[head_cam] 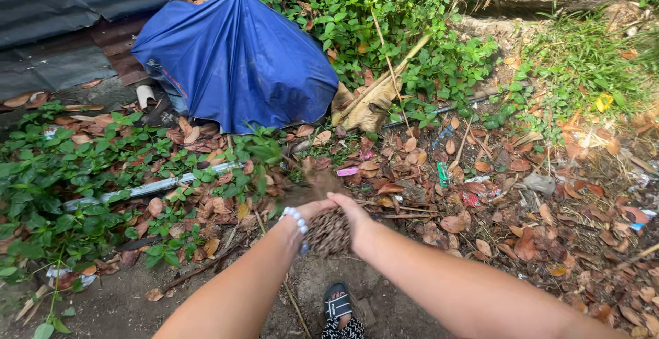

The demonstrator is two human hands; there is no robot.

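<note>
between both palms, fingers cupped shut round clump of dry leaves, left hand and right hand pressed together to stop spill; held above bare soil, sandalled foot below; blue umbrella beyond, leaf litter right.

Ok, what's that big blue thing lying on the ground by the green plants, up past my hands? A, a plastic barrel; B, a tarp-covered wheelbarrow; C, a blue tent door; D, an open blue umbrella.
D: the open blue umbrella lies on its side by the green plants, its fabric panels and ribs fanning out from one tip, well beyond both hands gripping the bundle of brown twigs.
</note>
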